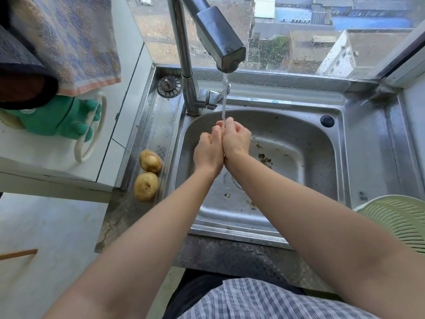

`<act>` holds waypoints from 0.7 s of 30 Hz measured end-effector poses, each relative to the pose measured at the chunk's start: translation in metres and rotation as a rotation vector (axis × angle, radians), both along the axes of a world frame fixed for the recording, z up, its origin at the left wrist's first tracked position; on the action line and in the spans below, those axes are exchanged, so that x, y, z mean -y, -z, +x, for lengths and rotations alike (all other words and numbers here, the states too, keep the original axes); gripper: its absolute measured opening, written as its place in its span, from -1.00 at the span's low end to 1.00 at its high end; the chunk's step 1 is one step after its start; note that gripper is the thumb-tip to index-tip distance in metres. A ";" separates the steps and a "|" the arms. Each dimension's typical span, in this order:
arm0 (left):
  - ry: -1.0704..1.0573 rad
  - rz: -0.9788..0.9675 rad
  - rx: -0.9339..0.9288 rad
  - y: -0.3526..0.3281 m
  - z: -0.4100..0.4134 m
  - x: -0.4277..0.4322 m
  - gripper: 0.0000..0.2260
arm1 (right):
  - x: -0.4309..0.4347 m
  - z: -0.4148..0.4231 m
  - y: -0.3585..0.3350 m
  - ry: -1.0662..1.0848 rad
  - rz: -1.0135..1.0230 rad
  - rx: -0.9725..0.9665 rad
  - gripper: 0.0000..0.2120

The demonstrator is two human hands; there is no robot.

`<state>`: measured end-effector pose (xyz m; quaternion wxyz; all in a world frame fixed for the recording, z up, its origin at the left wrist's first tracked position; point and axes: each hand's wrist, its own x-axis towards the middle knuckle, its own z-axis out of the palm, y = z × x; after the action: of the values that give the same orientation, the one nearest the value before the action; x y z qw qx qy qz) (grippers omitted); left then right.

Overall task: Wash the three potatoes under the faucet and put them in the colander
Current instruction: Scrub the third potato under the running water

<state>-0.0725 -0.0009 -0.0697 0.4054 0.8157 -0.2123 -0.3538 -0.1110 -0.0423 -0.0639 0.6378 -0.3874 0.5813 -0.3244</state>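
Water runs from the steel faucet (220, 42) into the sink (299, 143). My left hand (208, 149) and my right hand (236, 139) are pressed together under the stream, closed around a potato (211, 140) that is almost wholly hidden; only a sliver of yellow shows between the fingers. Two more potatoes lie on the sink's left ledge, one farther (150, 161) and one nearer (146, 186), touching each other. A pale green colander (395, 217) stands at the right edge, on the sink's right side.
A drain strainer (169, 86) sits on the ledge behind the faucet base. Green rubber gloves (57, 118) and towels (69, 42) hang at the left over a white counter (46, 148). Bits of debris lie in the sink basin. A window is directly behind.
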 end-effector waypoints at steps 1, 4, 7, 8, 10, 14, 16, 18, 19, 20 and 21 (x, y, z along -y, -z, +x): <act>-0.017 0.011 0.055 -0.002 -0.001 0.001 -0.50 | 0.000 0.001 0.001 0.006 -0.002 -0.035 -0.63; -0.140 0.123 -0.159 -0.001 0.012 0.004 -0.52 | -0.005 -0.005 0.004 -0.178 -0.192 -0.020 -0.74; -0.112 0.258 -0.498 -0.008 0.017 0.001 -0.55 | -0.007 -0.017 0.008 -0.368 -0.395 -0.023 -0.92; -0.094 0.252 -0.500 -0.007 0.015 0.000 -0.52 | -0.005 -0.018 0.011 -0.361 -0.391 -0.034 -0.88; -0.067 0.155 -0.345 -0.001 0.009 0.000 -0.44 | -0.001 -0.014 0.015 -0.253 -0.304 -0.079 -0.76; -0.027 0.086 0.085 0.000 -0.001 0.002 -0.39 | 0.004 -0.003 0.014 -0.055 -0.150 -0.167 -0.62; -0.137 0.117 -0.088 0.003 0.006 0.007 -0.46 | 0.002 -0.005 0.010 -0.173 -0.230 -0.096 -0.68; -0.204 0.168 -0.428 0.000 0.014 0.006 -0.55 | -0.001 -0.013 0.008 -0.382 -0.358 -0.033 -0.88; -0.196 0.221 -0.521 -0.003 0.017 0.003 -0.58 | 0.000 -0.018 0.008 -0.493 -0.408 -0.025 -0.92; -0.185 0.249 -0.559 -0.003 0.018 0.000 -0.59 | 0.000 -0.021 0.008 -0.581 -0.435 -0.007 -0.89; -0.167 0.241 -0.579 -0.004 0.016 -0.002 -0.60 | 0.001 -0.023 0.010 -0.603 -0.430 -0.007 -0.90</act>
<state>-0.0567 0.0013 -0.0655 0.3770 0.7379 0.0231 -0.5592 -0.1336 -0.0432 -0.0740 0.6067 -0.6677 0.3615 -0.2353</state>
